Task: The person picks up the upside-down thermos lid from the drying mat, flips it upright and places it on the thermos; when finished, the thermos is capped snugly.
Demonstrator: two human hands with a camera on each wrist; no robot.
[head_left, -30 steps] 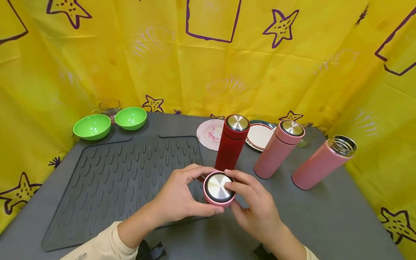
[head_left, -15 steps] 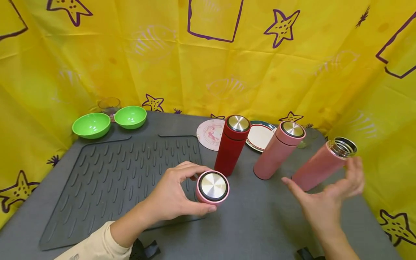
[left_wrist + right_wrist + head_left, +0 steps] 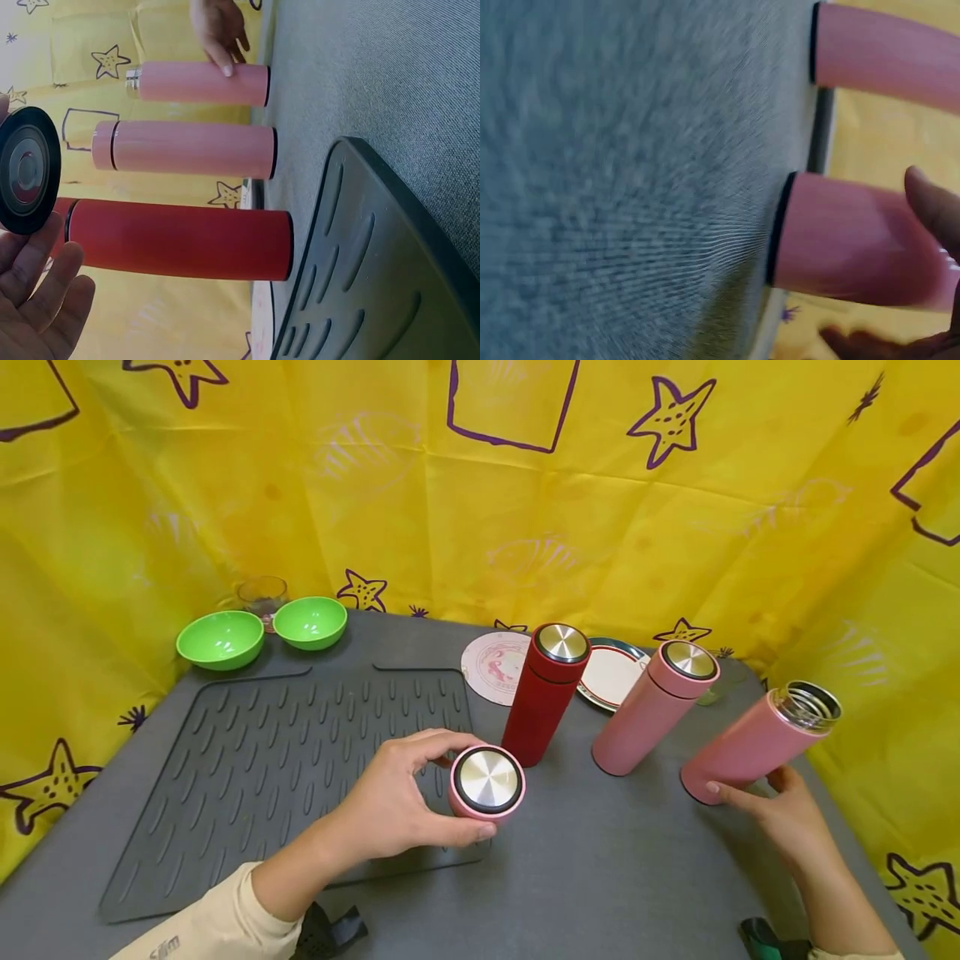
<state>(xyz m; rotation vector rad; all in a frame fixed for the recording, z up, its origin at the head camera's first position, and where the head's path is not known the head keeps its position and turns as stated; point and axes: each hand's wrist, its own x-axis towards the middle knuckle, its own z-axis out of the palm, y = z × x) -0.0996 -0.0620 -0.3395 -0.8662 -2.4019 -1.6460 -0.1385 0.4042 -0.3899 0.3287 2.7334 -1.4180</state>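
Up above the table, my left hand (image 3: 401,797) pinches a pink bottle lid (image 3: 489,783) with a silver top. Its dark round underside faces the left wrist camera. An uncapped pink thermos bottle (image 3: 750,745) stands at the right, its steel mouth showing. Beside its lower body is my right hand (image 3: 795,818), thumb on the near side and fingers on the far side. In the right wrist view the thumb and fingers look spread around the bottle (image 3: 847,240). A capped pink thermos (image 3: 652,710) and a capped red thermos (image 3: 545,697) stand upright between the hands.
A grey ridged drying mat (image 3: 300,760) covers the table's left side. Two green bowls (image 3: 221,641) and a clear glass (image 3: 262,593) stand at the back left. A pink patterned disc (image 3: 491,664) and a white plate (image 3: 607,675) lie behind the bottles. Yellow curtain surrounds the table.
My right hand has left the lid, moved right and lowered to the side of the uncapped pink bottle. The left hand keeps holding the lid, slightly left of before.
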